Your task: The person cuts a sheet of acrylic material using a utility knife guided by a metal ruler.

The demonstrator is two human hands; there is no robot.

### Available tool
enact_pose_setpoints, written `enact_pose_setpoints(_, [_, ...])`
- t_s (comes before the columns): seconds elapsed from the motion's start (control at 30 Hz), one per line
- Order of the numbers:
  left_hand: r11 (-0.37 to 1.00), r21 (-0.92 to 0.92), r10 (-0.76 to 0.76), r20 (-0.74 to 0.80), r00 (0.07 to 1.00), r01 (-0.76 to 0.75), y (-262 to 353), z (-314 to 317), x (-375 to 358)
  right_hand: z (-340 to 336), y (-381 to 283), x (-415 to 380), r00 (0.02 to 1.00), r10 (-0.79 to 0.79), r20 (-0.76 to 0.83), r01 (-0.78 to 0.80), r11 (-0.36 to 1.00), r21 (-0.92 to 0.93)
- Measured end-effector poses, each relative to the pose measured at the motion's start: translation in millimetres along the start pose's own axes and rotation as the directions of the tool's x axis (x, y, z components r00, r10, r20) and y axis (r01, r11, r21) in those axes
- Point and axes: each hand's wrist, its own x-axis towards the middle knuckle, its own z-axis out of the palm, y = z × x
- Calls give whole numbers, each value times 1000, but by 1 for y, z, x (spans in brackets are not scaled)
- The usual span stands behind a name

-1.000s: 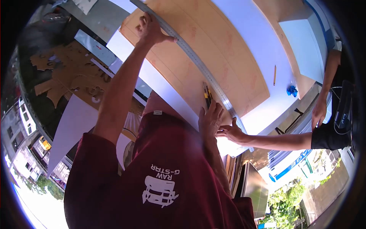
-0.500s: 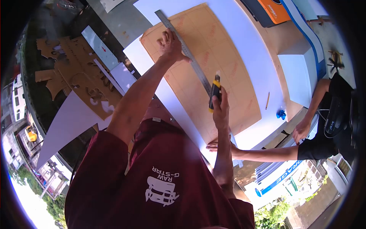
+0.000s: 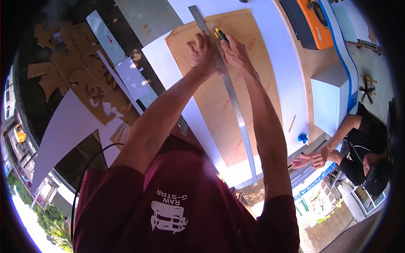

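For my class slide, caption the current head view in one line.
Left hand against a long metal ruler on a brown sheet, right hand holding a yellow-black cutter beside it.

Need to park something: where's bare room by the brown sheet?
Bare: white strip between brown sheet and tan edge, above the pencil in frame; white corner left of the sheet. Crowded: upper end of the ruler, with left hand, right hand and cutter.

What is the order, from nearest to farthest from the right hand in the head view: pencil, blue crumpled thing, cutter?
1. Cutter: held in the right hand.
2. Pencil: on the white surface, toward the picture's right.
3. Blue crumpled thing: just past the pencil, near the white surface's edge.
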Motion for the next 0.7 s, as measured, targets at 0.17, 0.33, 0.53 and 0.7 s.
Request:
enact_pose_setpoints(0.17, [999, -29, 16, 23, 1000, -16, -1, -2, -2, 11, 1, 14, 999, 28, -43, -30, 999, -26])
enact_pose_setpoints(0.33, [997, -8, 76, -135, 988, -78, -7, 32, 4, 34, 12, -5, 960, 53, -275, 13, 973, 232])
enact_pose_setpoints(0.53, [999, 19, 29, -4, 1000, -29, -7, 22, 11, 43, 27, -123, 821, 385, -421, 5, 733, 680])
enact_pose_setpoints(0.7, [996, 77, 56, -81, 995, -50, -11, 36, 14, 69, 31, -244, 799, 515, -311, -155, 676, 720])
